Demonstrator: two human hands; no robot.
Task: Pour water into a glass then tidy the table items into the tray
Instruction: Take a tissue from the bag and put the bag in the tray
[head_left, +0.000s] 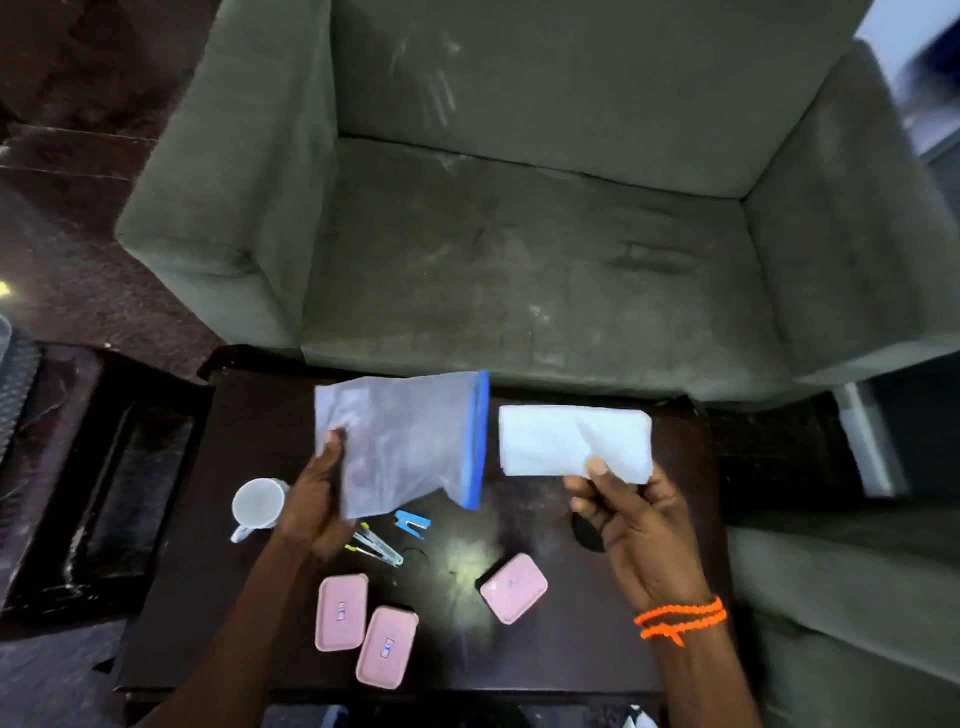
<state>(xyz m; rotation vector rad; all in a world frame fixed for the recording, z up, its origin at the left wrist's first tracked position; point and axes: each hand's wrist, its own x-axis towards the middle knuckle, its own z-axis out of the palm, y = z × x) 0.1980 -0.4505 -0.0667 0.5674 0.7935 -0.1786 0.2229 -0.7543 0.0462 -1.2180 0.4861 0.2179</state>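
My left hand (317, 499) grips a clear plastic zip bag (405, 441) with a blue closure strip, held above the dark table (571, 654). In my right hand (634, 525) is a folded white cloth or paper (561, 439), pinched at its lower edge, just to the right of the bag's blue end. A white mug (258, 504) stands on the table left of my left hand. Three pink lidded boxes lie on the table: two side by side (340, 613) (387, 647) and one further right (513, 587). No tray or glass is in view.
A small blue stapler (413, 521) and a clipper-like tool (376, 545) lie under the bag. A black round object (587, 535) sits partly behind my right hand. A grey-green armchair (545, 249) stands just beyond the table. Another dark table (93, 467) is at the left.
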